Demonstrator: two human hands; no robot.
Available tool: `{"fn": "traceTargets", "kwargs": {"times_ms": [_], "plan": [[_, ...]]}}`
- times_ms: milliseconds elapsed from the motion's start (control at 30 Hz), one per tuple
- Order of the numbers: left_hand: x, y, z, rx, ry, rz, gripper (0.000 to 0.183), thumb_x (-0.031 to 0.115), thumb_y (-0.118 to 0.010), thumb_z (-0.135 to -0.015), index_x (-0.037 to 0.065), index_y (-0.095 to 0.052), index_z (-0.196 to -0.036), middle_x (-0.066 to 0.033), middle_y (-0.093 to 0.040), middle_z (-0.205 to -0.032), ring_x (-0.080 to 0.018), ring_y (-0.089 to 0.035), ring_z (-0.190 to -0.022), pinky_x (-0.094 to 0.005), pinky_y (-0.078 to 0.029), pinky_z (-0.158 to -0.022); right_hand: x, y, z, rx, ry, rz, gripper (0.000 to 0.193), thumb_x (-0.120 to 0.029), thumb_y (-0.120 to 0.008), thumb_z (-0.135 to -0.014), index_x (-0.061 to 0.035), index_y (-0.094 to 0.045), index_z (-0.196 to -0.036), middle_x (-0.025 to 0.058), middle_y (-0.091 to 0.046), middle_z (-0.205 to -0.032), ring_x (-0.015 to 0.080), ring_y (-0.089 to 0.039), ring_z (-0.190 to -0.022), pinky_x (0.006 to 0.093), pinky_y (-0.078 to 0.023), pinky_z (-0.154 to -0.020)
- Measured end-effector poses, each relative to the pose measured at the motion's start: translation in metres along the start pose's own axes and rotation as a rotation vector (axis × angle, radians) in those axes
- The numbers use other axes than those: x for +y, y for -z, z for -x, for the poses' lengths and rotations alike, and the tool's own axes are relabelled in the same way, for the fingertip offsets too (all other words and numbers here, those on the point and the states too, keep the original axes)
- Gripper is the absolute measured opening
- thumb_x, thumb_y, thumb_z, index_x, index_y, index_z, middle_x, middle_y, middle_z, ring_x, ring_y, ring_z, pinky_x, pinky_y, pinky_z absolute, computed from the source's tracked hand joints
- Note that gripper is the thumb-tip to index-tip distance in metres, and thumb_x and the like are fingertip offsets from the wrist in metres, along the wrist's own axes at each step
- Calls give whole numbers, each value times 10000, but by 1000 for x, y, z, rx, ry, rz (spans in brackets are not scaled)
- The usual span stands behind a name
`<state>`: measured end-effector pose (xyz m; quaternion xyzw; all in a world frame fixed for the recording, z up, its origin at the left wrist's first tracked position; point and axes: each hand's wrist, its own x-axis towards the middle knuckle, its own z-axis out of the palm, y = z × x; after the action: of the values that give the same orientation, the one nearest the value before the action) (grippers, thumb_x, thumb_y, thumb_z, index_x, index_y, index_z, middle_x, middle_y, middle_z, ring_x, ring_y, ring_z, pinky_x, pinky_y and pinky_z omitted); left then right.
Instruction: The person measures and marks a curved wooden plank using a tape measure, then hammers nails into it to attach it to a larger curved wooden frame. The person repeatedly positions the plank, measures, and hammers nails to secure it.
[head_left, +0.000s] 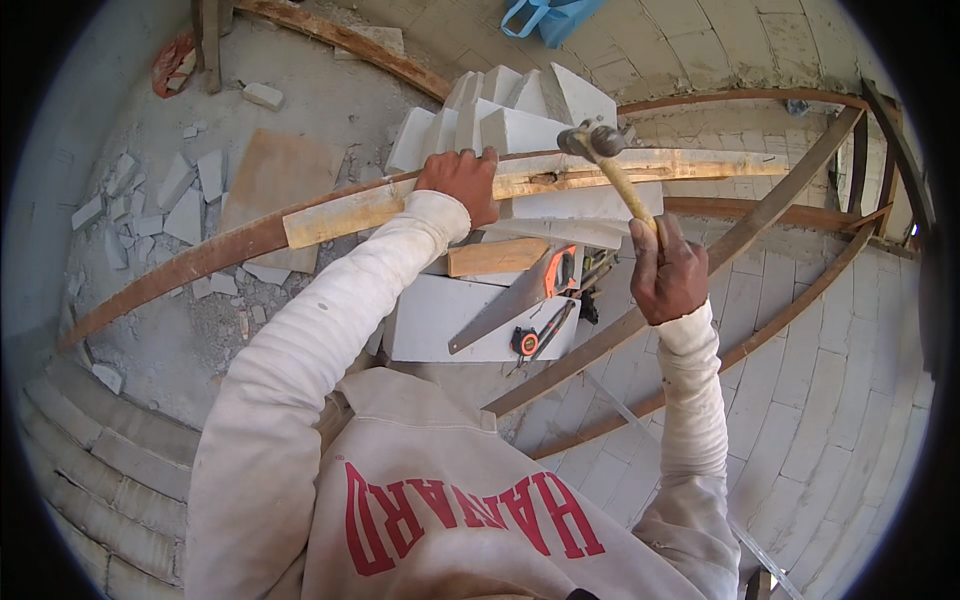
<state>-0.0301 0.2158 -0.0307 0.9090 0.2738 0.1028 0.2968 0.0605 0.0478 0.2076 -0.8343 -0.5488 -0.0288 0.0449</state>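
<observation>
My right hand [670, 270] is closed around the pale handle of a hammer [604, 146], whose metal head is raised over a long timber board [640, 165]. My left hand [462, 187] grips the same board near its middle, fingers over its far edge. The light board lies against a darker reddish timber beam [180, 268] that runs on to the left. A dark knot or split marks the board between my hands. Whether the hammer head touches the wood, I cannot tell.
Stacked white blocks [520, 130] stand behind the board. Nearer me, a white block [430, 315] carries a handsaw [510, 305], a tape measure [525, 341] and a wood offcut [495, 257]. A slanting timber [760, 215] crosses at right; broken block pieces [180, 205] litter the left floor.
</observation>
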Motion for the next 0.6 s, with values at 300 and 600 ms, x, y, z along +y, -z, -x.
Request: {"fn": "traceTargets", "kwargs": {"times_ms": [300,600], "plan": [[6,0,-2,-106,1,44,698,269,-746,-769,68,-601,-1421,-172,-733,-1126,-360,-720,-1069,-470,-549,-936,32,-47,20,-141,-66,217,293,-264,-582,-1076,-21,-543,-916,221,-604,-615,459,-636,-586,519,-494,-527],[0,-3,-1,-90,-7,74,674,244,-726,-773,58,-598,-1408,-195,-727,-1133,-376,-711,-1084,-476,-536,-963,-8,-34,35,530,271,-457,407,-396,-517,-1105,-27,-553,-938,137,-562,-629,305,-496,-451,423,-416,-461]]}}
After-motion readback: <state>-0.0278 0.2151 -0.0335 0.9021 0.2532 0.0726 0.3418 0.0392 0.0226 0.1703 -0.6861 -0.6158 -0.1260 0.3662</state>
